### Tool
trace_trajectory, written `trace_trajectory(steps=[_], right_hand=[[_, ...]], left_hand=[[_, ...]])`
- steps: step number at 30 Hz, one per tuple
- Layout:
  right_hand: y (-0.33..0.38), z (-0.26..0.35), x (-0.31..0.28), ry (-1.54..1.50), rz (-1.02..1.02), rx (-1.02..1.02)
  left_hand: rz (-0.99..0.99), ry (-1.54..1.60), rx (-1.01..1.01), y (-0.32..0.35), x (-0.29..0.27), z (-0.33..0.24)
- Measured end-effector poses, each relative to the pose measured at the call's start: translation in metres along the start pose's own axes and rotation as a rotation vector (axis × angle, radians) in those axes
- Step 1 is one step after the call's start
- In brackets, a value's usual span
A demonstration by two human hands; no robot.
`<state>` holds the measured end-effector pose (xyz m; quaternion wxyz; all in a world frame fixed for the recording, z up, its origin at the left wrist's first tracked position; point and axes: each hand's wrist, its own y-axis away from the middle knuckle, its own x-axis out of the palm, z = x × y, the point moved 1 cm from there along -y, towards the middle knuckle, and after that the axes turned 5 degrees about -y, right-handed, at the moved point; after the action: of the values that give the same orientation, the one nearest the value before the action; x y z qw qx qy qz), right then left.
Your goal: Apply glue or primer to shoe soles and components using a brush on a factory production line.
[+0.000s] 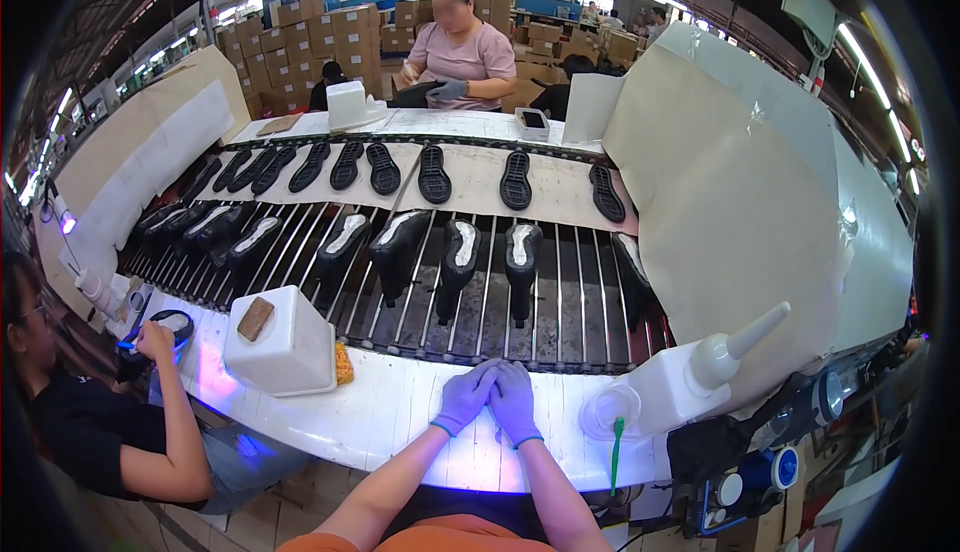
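My left hand [465, 398] and my right hand [514, 403], both in thin lilac gloves, rest on the white ledge [400, 422] in front of me. Their fingertips meet and partly overlap at the ledge's far side. The fingers lie stretched out, and nothing shows in either hand. Just beyond them runs a conveyor of metal rods [580, 292]. Black shoe uppers with pale undersides stand on it in a row, the nearest being one upper [521, 262] straight ahead. Farther back, black shoe soles [434, 174] line a pale strip.
To my left a white box [285, 347] carries a brown block [256, 319]. A clear cup [607, 412] with a green-handled brush [617, 452] and a white bottle [715, 357] stand right. Tall pale panels flank the conveyor. One co-worker [465, 47] is opposite, another [110, 422] at left.
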<state>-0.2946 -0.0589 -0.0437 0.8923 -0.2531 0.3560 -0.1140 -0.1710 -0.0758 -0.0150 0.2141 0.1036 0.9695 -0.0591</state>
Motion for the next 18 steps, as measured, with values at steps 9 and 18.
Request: trace_trajectory(steps=[9,18], right_hand=[[-0.0009,0.0001,-0.0015,-0.003,0.012,0.002],[-0.0023,0.0016,-0.0065,-0.021,0.026,0.011]], left_hand=[[0.017,-0.022,0.018,-0.0003,0.0014,0.0025],[0.008,-0.011,0.028,-0.0003,0.0040,0.0009]])
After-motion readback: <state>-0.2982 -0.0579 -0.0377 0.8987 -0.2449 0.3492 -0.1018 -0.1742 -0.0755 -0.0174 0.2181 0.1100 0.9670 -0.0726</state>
